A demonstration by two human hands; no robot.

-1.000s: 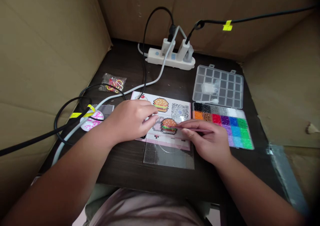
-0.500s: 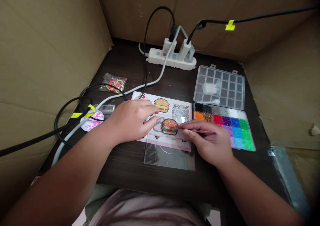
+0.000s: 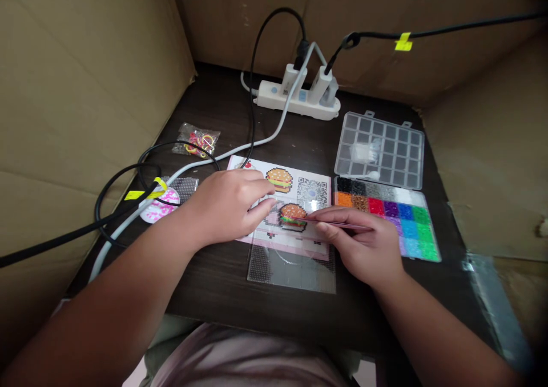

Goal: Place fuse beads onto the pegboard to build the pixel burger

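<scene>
In my right hand (image 3: pixel 359 244) I hold pink tweezers (image 3: pixel 338 224), gripped between thumb and fingers. Their tip meets a burger of fuse beads (image 3: pixel 293 216), with a brown top, green and red rows and a dark outline. That burger lies on a clear pegboard (image 3: pixel 295 275), which partly covers a printed pattern sheet (image 3: pixel 314 177). My left hand (image 3: pixel 240 204) rests at the left of the sheet and board, thumb and forefinger apart, with nothing seen between them. Its other fingers are partly hidden.
A compartment box of coloured beads (image 3: pixel 377 206) stands at right, its clear lid (image 3: pixel 398 153) folded back. Behind is a white power strip (image 3: pixel 295 103). Cables cross the left side, over a round pink-and-white piece (image 3: pixel 160 207). A small bag of rings (image 3: pixel 197 141) lies beyond. Cardboard walls surround the table.
The whole view has shifted slightly, so most things sit a little further right in the picture. Both hands keep nearly the same pose, and the tweezers' tip stays at the bead burger.
</scene>
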